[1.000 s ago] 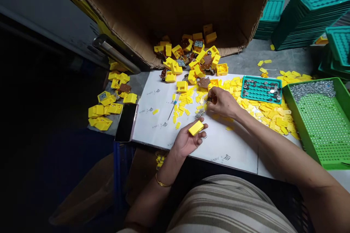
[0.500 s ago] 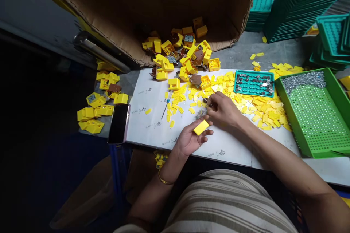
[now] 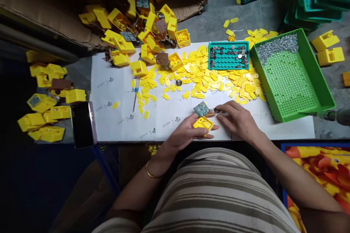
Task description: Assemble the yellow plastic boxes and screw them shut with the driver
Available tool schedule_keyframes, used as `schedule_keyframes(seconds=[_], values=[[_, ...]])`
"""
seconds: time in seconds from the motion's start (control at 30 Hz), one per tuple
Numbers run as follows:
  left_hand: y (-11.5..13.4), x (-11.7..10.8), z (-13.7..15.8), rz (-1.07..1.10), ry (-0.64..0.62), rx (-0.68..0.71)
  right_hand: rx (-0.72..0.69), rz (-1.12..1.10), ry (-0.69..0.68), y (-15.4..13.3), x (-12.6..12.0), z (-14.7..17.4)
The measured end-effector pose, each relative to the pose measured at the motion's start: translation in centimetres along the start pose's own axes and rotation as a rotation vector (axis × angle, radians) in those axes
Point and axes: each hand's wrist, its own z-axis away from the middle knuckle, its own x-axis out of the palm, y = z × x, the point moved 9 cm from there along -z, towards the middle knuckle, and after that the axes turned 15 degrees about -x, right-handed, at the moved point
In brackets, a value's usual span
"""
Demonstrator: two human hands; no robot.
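Open yellow plastic housing (image 3: 202, 123): in my left hand (image 3: 186, 131), fingers clamped on it.
Square grey-green circuit board (image 3: 201, 109): just beyond the housing.
My right hand (image 3: 237, 121): right of the housing, fingertips at a dark round disc (image 3: 217, 110); whether pinched, I cannot tell.
Green perforated plastic basket (image 3: 295, 83): farther right of the housing.

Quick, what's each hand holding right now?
Left hand: closed, holding a yellow case.
Right hand: at a round part; can't tell if it's gripped.

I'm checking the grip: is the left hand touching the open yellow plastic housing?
Touching. The head view shows the thumb of the left hand lying across the near side of the open yellow plastic housing.
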Motion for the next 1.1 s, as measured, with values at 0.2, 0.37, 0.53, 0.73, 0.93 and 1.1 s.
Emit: schedule_keyframes(seconds=[0.2,0.37,0.53,0.73,0.93,1.1], values=[[0.5,0.5,0.4,-0.029,0.034,0.04,0.058,0.097,-0.218,0.7,0.7,-1.3],[0.8,0.8,0.7,0.004,-0.028,0.048,0.055,0.159,-0.462,0.8,1.0,-2.2],[0.8,0.0,0.4,-0.001,0.042,0.081,0.015,0.188,-0.561,0.6,1.0,-2.4],[1.7,-0.5,0.3,-0.102,0.236,0.186,0.204,-0.128,-0.337,2.4,0.5,-1.5],[2.2,-0.2,-0.2,-0.163,0.245,0.274,0.495,-0.844,-0.056,2.8,1.2,0.2],[2.4,0.6,-0.7,-0.121,0.15,0.33,0.304,-0.637,-0.061,0.7,0.1,-1.1]])
